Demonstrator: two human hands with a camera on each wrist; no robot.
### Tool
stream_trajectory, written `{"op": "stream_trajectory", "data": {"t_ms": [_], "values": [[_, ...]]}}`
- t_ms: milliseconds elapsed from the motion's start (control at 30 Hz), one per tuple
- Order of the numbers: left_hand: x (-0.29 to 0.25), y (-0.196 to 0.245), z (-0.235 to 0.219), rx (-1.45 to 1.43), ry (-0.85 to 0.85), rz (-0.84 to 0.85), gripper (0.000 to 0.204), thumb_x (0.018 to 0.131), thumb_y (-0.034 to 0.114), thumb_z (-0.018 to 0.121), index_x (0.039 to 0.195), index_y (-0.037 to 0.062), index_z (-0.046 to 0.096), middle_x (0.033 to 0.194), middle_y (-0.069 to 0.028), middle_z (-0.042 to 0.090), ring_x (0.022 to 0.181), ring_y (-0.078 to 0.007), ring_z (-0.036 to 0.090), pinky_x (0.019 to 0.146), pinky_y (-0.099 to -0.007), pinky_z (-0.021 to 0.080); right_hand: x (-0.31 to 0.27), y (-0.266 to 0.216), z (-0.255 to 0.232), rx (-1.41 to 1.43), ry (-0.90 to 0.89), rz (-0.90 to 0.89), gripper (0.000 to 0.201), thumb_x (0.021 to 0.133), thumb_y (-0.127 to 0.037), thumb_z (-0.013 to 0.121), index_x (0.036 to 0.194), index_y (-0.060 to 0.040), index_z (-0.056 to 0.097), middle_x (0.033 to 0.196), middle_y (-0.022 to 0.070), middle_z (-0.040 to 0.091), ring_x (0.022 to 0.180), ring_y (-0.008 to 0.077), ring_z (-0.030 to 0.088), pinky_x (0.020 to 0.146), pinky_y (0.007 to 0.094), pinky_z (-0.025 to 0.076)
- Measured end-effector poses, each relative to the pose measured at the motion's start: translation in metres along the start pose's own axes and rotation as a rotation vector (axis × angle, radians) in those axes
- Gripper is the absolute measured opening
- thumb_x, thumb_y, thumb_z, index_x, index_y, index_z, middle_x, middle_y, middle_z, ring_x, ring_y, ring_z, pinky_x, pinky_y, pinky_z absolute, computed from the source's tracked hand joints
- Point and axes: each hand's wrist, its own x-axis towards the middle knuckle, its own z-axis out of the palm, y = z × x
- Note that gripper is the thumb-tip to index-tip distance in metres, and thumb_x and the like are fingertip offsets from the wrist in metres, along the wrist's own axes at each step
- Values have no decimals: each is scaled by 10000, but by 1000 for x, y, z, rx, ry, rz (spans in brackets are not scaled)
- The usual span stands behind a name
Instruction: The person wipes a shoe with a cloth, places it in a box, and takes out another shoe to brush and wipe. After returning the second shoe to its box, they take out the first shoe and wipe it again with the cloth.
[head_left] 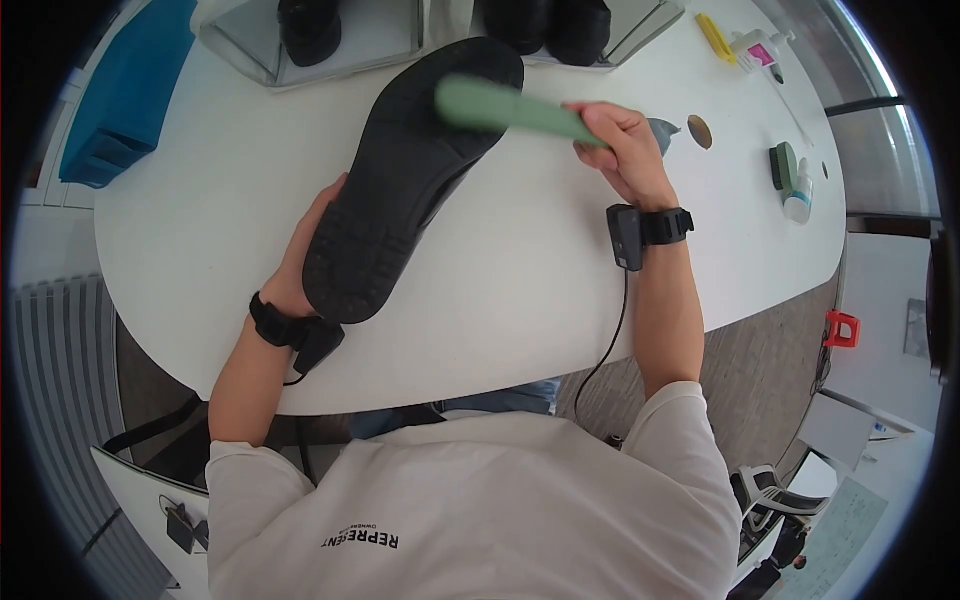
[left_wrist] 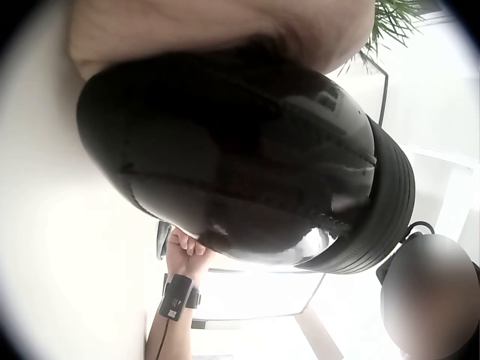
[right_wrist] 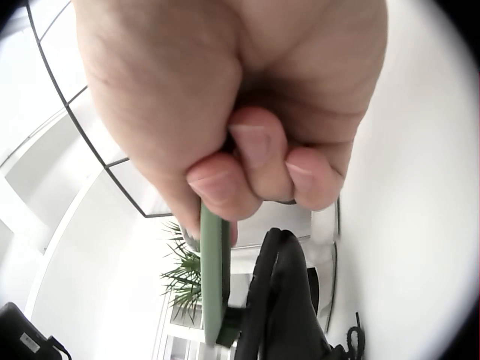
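Note:
A black shoe is tilted over the white table with its sole toward the head camera. My left hand holds it at the near end, the fingers mostly hidden behind the shoe. In the left wrist view, the shiny leather upper lies right under that hand. My right hand grips the handle of a green brush, whose head is motion-blurred over the far part of the sole. Dark bristles meet the sole in the right wrist view.
Clear-sided boxes with black shoes stand at the back. A blue container is at the far left. To the right lie a yellow item, a labelled bottle, another green brush and a white bottle.

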Motion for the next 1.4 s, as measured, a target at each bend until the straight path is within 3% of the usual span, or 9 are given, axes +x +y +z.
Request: {"op": "stream_trajectory", "data": {"t_ms": [233,300,500,833,1033,1133,1200,1333,1400], "values": [[-1,1,3,418,-75,161,747,846,-10,659,1460,11,234,1436,-98,402,1282,-152,426,1076,-294,357,1,3,-4,-13,-33,0,301,964,-205,564,1101,47,657,621,-44,481,524,34,345,515,209,287],[5,-9,-1,99,178,8,582,907,127,626,1407,4,356,1350,-104,504,1206,-168,513,1010,-296,433,5,-1,-5,-49,-107,13,303,964,-205,564,1106,47,654,626,-41,487,528,34,348,517,208,287],[6,24,42,-424,31,-279,462,996,402,424,1212,29,589,1132,-86,655,1002,-183,638,886,-322,519,3,-2,-4,-44,-24,2,295,963,-204,566,1091,43,664,666,-38,510,523,38,345,520,210,298],[6,11,19,-526,9,-276,429,988,300,485,1304,11,501,1232,-90,600,1096,-167,594,945,-302,488,5,-2,4,-101,9,1,331,990,-224,515,1114,59,633,537,-55,406,492,38,308,513,217,296],[7,-2,-2,155,172,-49,599,931,96,576,1440,10,271,1409,-87,429,1237,-132,468,1018,-282,427,7,-1,6,-98,11,-1,345,995,-235,502,1119,61,630,530,-54,383,490,45,299,515,219,289],[1,5,9,569,-30,191,692,858,15,649,1440,11,275,1402,-94,438,1238,-154,469,1031,-284,409,1,3,-4,-36,20,-6,322,981,-224,531,1093,54,648,560,-53,412,501,43,309,512,217,278],[7,6,13,-564,15,-163,585,882,68,640,1396,5,370,1345,-96,507,1199,-164,514,1022,-284,421,4,-3,-5,-72,-80,-1,301,967,-212,560,1075,49,663,590,-54,440,516,41,322,509,214,269],[3,1,16,158,149,114,394,975,212,518,1310,5,491,1255,-86,589,1131,-159,574,987,-281,458,3,3,2,-30,77,-14,308,983,-215,527,1071,52,653,552,-57,400,498,39,302,513,218,276],[11,12,20,-682,-91,-229,388,1013,295,421,1236,11,564,1185,-74,636,1077,-158,609,967,-284,478,5,-2,-1,-65,60,-9,321,999,-223,496,1072,53,642,526,-58,371,490,39,291,520,222,286]]}}
